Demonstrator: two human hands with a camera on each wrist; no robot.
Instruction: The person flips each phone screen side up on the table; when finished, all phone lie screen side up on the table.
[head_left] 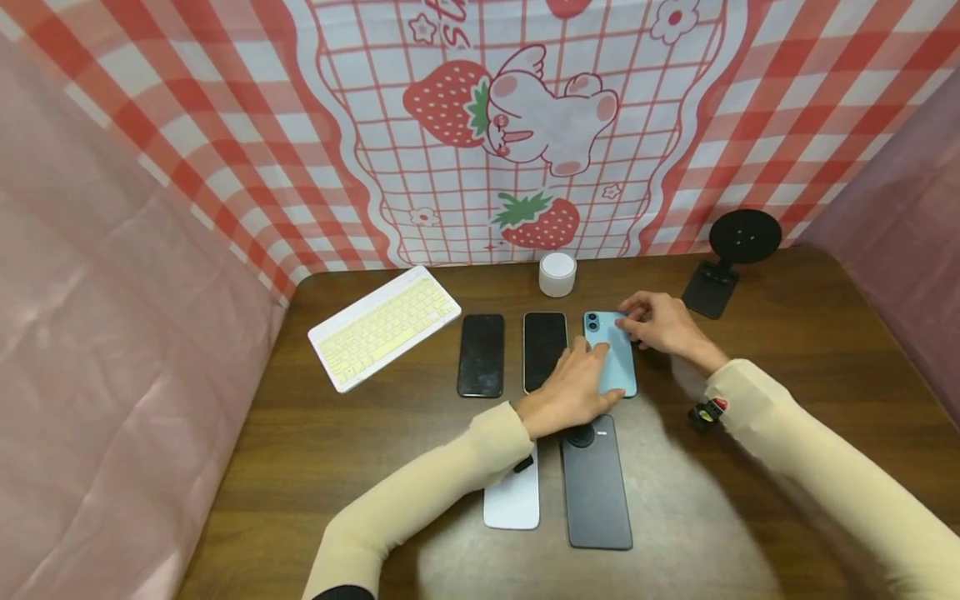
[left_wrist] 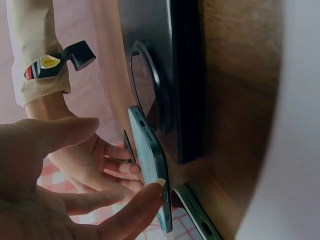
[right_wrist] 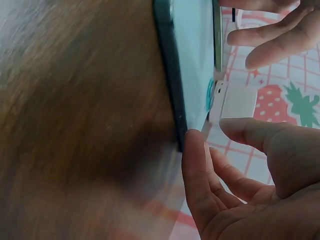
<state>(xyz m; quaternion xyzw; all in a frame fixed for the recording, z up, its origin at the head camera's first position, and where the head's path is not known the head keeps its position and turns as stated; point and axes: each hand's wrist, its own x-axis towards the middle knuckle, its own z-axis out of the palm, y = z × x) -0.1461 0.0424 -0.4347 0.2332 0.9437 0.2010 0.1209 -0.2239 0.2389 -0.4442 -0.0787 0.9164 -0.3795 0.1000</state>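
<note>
A light blue phone (head_left: 619,360) lies back up on the wooden table, twin lenses at its top left. My left hand (head_left: 572,390) reaches over its left side, fingers spread; in the left wrist view a fingertip (left_wrist: 159,183) touches the phone's edge. The thumb stands apart from it. At the phone's top right corner is my right hand (head_left: 663,322), its index finger (right_wrist: 194,150) against the corner in the right wrist view and its thumb away. Partly under my left hand lies a black-screened phone (head_left: 545,340).
Another black-screened phone (head_left: 481,357) lies further left, beside a white keyboard (head_left: 386,329) with yellow keys. Nearer are a white phone (head_left: 512,505), partly hidden by my left arm, and a dark grey phone (head_left: 597,493). A white cylinder (head_left: 557,277) and a black stand (head_left: 745,236) stand behind.
</note>
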